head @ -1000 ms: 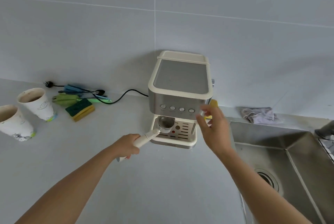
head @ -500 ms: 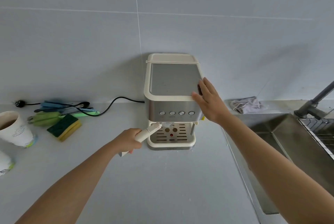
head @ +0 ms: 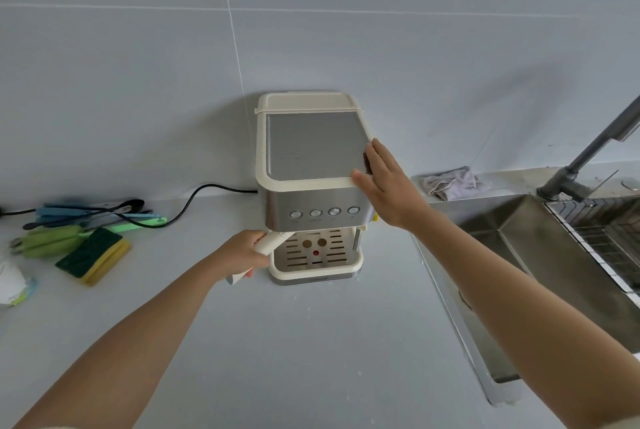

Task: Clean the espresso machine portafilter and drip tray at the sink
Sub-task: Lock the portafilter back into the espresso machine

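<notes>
Since the frame a second earlier, the right grip (head: pixel 384 183), a bare hand, had left the air beside the espresso machine (head: pixel 311 148) and settled on its top right corner. The metal basket of the portafilter (head: pixel 268 244), then in plain sight over the drip tray (head: pixel 356 263), had gone under the machine's front, so that only the cream handle showed.

The right grip lay flat and spread, fingers straight along the right edge of the lid and thumb on the front rim, holding nothing. The left grip (head: pixel 242 254), the other bare hand, was curled tight round the portafilter handle, whose end stuck out below the fist. The handle ran up and right from the fist to the left underside of the machine, below the row of four buttons (head: pixel 323 212).

The drip tray sat in place at the foot of the machine, its slotted grid facing up. The machine stood on the grey worktop (head: pixel 294 342) against the tiled wall (head: pixel 138 82), with its power cord (head: pixel 194 200) trailing off to the left.

To the right, the steel sink (head: pixel 519 255) was set into the worktop, with a wire rack (head: pixel 602 231) in it, a dark tap (head: pixel 588 158) above and a crumpled cloth (head: pixel 450 181) on the ledge behind. On the left lay a green and yellow sponge (head: pixel 91 255), a heap of utensils (head: pixel 86 212) and, at the frame's edge, part of a paper cup (head: pixel 10 285).
</notes>
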`<act>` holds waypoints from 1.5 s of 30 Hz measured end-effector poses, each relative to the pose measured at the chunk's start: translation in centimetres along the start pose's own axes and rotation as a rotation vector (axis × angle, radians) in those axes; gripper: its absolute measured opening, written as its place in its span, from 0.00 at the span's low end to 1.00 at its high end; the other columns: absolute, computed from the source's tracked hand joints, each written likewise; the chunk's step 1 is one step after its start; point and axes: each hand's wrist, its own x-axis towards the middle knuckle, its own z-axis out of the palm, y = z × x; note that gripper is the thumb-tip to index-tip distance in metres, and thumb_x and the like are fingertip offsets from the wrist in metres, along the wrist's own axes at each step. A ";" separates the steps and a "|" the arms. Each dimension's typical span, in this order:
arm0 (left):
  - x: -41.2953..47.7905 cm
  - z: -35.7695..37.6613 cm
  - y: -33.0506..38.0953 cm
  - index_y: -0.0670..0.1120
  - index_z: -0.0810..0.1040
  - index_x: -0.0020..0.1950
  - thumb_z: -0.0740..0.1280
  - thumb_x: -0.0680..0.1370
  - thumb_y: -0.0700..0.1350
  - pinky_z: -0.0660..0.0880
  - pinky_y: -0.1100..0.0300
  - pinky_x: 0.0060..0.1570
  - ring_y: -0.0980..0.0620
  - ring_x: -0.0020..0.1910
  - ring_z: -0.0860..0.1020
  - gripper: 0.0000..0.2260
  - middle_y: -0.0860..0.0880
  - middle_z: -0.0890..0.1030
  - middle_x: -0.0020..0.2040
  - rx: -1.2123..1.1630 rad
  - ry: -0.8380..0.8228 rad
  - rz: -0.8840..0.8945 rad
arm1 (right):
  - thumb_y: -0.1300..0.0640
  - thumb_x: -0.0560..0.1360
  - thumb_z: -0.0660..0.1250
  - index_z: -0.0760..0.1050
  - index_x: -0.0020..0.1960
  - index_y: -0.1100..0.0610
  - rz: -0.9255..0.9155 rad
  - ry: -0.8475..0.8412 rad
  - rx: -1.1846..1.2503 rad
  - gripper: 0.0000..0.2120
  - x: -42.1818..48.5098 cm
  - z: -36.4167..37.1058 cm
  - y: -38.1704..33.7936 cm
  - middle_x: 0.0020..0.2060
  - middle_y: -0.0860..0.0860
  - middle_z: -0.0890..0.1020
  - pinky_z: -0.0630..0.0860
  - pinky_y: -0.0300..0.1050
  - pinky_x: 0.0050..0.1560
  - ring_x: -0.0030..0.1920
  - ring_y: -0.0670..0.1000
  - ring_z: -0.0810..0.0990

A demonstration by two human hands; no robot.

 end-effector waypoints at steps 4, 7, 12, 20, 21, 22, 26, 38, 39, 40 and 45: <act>0.4 0.0 0.4 0.42 0.73 0.48 0.64 0.71 0.35 0.70 0.58 0.34 0.48 0.29 0.72 0.08 0.46 0.73 0.37 -0.018 -0.012 0.015 | 0.51 0.81 0.51 0.50 0.74 0.65 -0.003 0.007 -0.005 0.27 0.1 0.1 0.1 0.76 0.55 0.50 0.43 0.37 0.71 0.76 0.50 0.44; 0.4 0.2 0.8 0.44 0.73 0.47 0.64 0.71 0.35 0.70 0.60 0.32 0.48 0.28 0.72 0.07 0.46 0.74 0.37 -0.013 -0.009 0.014 | 0.51 0.81 0.52 0.54 0.73 0.65 -0.023 0.022 0.012 0.26 0.1 0.1 0.2 0.75 0.56 0.54 0.45 0.43 0.74 0.76 0.51 0.46; 0.0 1.0 1.0 0.45 0.72 0.48 0.63 0.71 0.35 0.67 0.63 0.29 0.50 0.25 0.71 0.08 0.48 0.72 0.35 -0.019 0.015 0.022 | 0.53 0.81 0.52 0.55 0.71 0.68 -0.037 0.013 0.008 0.25 -0.1 -0.2 -0.1 0.74 0.60 0.56 0.47 0.35 0.69 0.75 0.52 0.49; -0.4 1.5 0.3 0.43 0.72 0.51 0.64 0.71 0.36 0.68 0.62 0.30 0.51 0.26 0.72 0.09 0.46 0.73 0.43 -0.030 0.023 0.012 | 0.53 0.81 0.52 0.55 0.71 0.68 -0.035 0.006 0.032 0.25 -0.1 -0.2 0.0 0.73 0.59 0.56 0.45 0.32 0.66 0.75 0.52 0.48; -0.3 1.5 0.3 0.43 0.72 0.51 0.64 0.71 0.37 0.68 0.61 0.30 0.51 0.26 0.72 0.09 0.46 0.74 0.43 -0.030 0.026 0.014 | 0.53 0.81 0.52 0.55 0.71 0.68 -0.037 0.007 0.031 0.25 -0.1 -0.2 0.0 0.73 0.59 0.56 0.45 0.32 0.66 0.76 0.51 0.47; -0.3 1.5 0.2 0.42 0.73 0.52 0.65 0.71 0.37 0.68 0.61 0.31 0.51 0.26 0.72 0.10 0.46 0.74 0.42 -0.031 0.028 0.015 | 0.53 0.81 0.52 0.55 0.71 0.68 -0.037 0.007 0.032 0.25 -0.1 -0.1 0.0 0.73 0.59 0.56 0.44 0.32 0.66 0.76 0.51 0.47; -0.3 1.5 0.1 0.43 0.72 0.48 0.65 0.72 0.36 0.67 0.61 0.30 0.50 0.26 0.71 0.07 0.47 0.73 0.40 -0.045 0.029 0.019 | 0.52 0.81 0.52 0.54 0.72 0.67 -0.032 0.006 0.024 0.26 0.0 0.0 0.3 0.75 0.56 0.53 0.43 0.34 0.69 0.76 0.51 0.45; -0.3 0.2 -0.1 0.44 0.73 0.43 0.64 0.72 0.33 0.67 0.62 0.27 0.51 0.25 0.69 0.07 0.49 0.71 0.32 -0.069 -0.026 0.063 | 0.51 0.81 0.51 0.51 0.74 0.65 -0.024 0.007 0.026 0.27 0.1 0.0 0.3 0.76 0.55 0.51 0.43 0.35 0.69 0.76 0.50 0.44; -0.1 -0.1 -0.1 0.43 0.74 0.45 0.64 0.72 0.32 0.67 0.63 0.26 0.51 0.25 0.69 0.07 0.48 0.71 0.33 -0.068 -0.034 0.064 | 0.51 0.81 0.51 0.51 0.74 0.65 -0.024 0.008 0.025 0.27 0.1 0.1 0.4 0.76 0.55 0.50 0.43 0.35 0.70 0.76 0.51 0.44; 0.0 -0.4 0.0 0.42 0.75 0.47 0.64 0.71 0.32 0.67 0.63 0.26 0.51 0.25 0.69 0.07 0.48 0.71 0.33 -0.064 -0.041 0.065 | 0.50 0.81 0.51 0.50 0.74 0.64 -0.021 0.007 0.022 0.28 0.2 0.2 0.4 0.76 0.55 0.50 0.43 0.36 0.70 0.76 0.50 0.44; 0.4 -1.3 0.4 0.44 0.74 0.41 0.65 0.71 0.32 0.68 0.64 0.25 0.51 0.26 0.70 0.07 0.47 0.71 0.33 -0.044 -0.034 0.079 | 0.52 0.81 0.52 0.54 0.72 0.67 -0.026 0.024 0.032 0.26 0.2 0.1 0.3 0.74 0.59 0.55 0.47 0.35 0.69 0.75 0.52 0.48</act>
